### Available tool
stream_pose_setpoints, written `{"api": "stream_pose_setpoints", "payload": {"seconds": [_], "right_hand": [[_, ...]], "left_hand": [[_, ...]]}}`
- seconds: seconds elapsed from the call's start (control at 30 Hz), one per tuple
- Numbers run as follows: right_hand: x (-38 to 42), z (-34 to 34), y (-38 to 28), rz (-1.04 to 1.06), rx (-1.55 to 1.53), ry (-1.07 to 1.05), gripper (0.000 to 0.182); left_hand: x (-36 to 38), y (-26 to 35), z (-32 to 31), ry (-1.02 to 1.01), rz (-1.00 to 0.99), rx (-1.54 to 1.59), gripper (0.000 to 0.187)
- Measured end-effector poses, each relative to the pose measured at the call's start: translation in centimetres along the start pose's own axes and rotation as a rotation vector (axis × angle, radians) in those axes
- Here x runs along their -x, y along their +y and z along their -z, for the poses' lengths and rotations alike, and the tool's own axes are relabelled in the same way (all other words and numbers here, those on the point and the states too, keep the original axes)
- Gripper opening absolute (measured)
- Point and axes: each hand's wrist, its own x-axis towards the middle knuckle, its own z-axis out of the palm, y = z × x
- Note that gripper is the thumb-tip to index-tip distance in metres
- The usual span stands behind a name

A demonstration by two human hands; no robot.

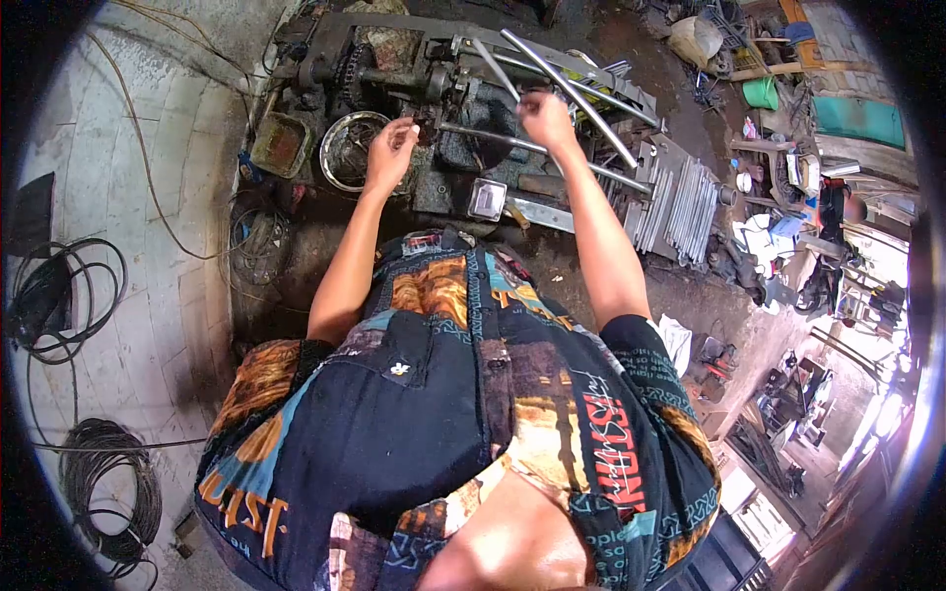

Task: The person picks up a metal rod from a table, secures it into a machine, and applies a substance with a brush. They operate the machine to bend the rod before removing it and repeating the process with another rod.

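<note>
My left hand (392,154) is raised beside a round metal basin (330,158), its fingers loosely curled and apart, with no object visible in them. My right hand (548,122) is closed around the lower end of a short metal rod (493,67), which slants up and to the left over the machine. A long shiny metal tube (591,113) lies slanted just past that hand. Between both hands, a horizontal machine bar (488,136) runs to the right. A small square tray (487,199) sits at the machine's near edge.
Many cut metal rods (680,202) lie stacked on the right of the machine (448,187). A rusty rectangular pan (281,144) stands at left, near coiled cables (108,488) by the wall. A green bucket (761,93) and clutter lie farther right.
</note>
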Motion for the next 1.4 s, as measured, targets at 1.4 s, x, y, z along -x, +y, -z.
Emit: {"api": "stream_pose_setpoints", "payload": {"seconds": [1.4], "right_hand": [[7.2,9.0,-9.0,-0.133,-1.83,0.524,0.017]], "left_hand": [[-0.4,19.1,-1.6,0.008,-0.507,0.676,0.08]]}}
